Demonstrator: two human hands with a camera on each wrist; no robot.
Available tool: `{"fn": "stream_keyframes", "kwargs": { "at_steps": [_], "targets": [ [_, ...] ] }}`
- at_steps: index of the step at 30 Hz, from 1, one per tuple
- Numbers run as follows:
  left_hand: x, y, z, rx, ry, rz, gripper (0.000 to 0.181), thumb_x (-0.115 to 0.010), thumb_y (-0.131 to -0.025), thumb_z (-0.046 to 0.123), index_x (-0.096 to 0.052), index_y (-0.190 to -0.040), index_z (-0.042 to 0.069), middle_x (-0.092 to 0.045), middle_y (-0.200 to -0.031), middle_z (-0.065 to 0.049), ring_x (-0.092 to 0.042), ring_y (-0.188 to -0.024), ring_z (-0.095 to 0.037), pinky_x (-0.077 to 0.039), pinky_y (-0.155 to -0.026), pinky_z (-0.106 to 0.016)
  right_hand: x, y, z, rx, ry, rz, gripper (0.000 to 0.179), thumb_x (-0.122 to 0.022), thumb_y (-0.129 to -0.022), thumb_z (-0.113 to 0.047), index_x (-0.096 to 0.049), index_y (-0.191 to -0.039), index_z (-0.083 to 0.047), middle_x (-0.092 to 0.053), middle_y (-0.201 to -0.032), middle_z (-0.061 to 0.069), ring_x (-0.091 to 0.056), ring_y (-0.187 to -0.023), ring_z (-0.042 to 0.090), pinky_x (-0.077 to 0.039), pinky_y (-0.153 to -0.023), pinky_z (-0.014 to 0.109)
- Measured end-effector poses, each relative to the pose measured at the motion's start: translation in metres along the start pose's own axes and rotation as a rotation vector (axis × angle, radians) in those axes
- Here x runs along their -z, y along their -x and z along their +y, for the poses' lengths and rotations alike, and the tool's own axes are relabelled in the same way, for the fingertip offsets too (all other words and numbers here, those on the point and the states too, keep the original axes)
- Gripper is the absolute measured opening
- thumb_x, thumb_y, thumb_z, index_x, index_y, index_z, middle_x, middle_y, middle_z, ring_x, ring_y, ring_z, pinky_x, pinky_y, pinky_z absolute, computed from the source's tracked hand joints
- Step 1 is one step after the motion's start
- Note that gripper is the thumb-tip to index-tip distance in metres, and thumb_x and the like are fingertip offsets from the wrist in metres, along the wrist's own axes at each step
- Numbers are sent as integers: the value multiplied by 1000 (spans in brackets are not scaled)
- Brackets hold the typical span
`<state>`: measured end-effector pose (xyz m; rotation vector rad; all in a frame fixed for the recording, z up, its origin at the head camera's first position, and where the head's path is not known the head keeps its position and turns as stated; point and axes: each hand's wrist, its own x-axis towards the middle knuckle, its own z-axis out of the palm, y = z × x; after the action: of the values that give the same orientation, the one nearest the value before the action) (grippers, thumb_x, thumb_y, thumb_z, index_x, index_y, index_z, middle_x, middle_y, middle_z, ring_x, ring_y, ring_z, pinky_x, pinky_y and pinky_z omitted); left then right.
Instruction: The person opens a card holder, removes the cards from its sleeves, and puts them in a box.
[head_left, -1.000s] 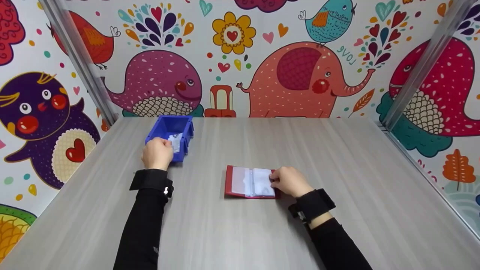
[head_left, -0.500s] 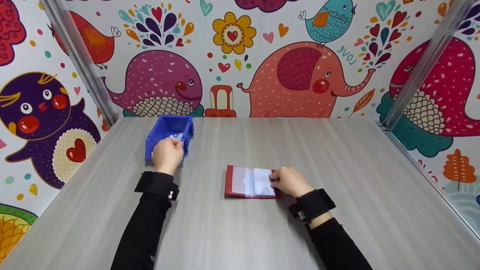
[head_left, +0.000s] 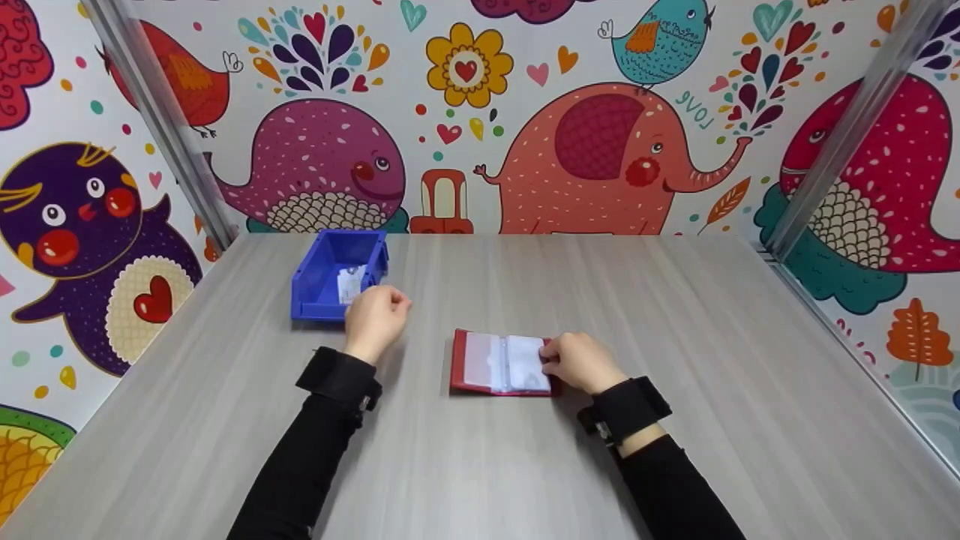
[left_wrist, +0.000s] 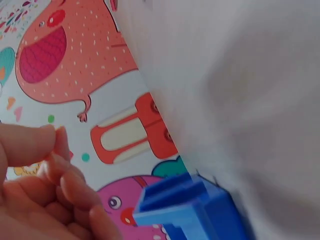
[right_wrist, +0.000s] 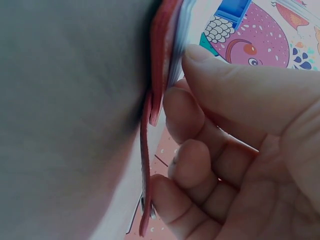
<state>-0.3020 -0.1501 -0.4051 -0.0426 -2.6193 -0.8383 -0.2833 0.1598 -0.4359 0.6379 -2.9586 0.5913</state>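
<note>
A red card holder (head_left: 459, 364) lies spread on the table, its milky plastic sleeves (head_left: 480, 360) facing up. At its right edge my right hand (head_left: 585, 364) pinches the sleeves; in the right wrist view my thumb (right_wrist: 220, 75) lies on the sleeve edges, and the curled fingers sit beside the red cover (right_wrist: 162, 55) and its snap strap (right_wrist: 145, 175). My left hand (head_left: 377, 319) hovers just off the front right corner of a blue bin (head_left: 304, 307). In the left wrist view thumb and forefinger tips meet, with nothing visible between them. White printed cards (head_left: 350, 283) lie inside the bin.
The light wood-grain table (head_left: 480, 472) meets a cartoon-printed wall (head_left: 540, 52) at the back. Metal posts (head_left: 161, 120) rise along the left and right sides. A black band with a camera (head_left: 341, 379) sits on each wrist.
My left hand has come out from over the bin and moved to the right, uncovering the cards there. The right hand and the card holder have stayed where they were.
</note>
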Motion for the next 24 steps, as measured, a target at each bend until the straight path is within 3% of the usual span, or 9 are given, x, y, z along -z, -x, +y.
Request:
{"fn": "stream_keyframes", "kwargs": {
  "at_steps": [14,24],
  "targets": [
    [-23,20,30,-120,-5,-120,8,-73,-85,14,-76,-85,7,-71,-86,-7,-66,-83,-28,-46,-80,-48,0,0,-1,-12,5,1,8,-80,-81,-7,-73,-84,-10,-67,-83,5,-57,-74,22,-49,-72,40],
    [-35,30,46,-229,-104,-190,9,-75,-81,16,-73,-74,12,-69,-77,-2,-65,-80,-28,-44,-78,-47,1,0,-2,-32,2,-11,10,-80,-82,-7,-77,-91,-8,-70,-89,7,-57,-76,22,-50,-75,40]
  ]
}}
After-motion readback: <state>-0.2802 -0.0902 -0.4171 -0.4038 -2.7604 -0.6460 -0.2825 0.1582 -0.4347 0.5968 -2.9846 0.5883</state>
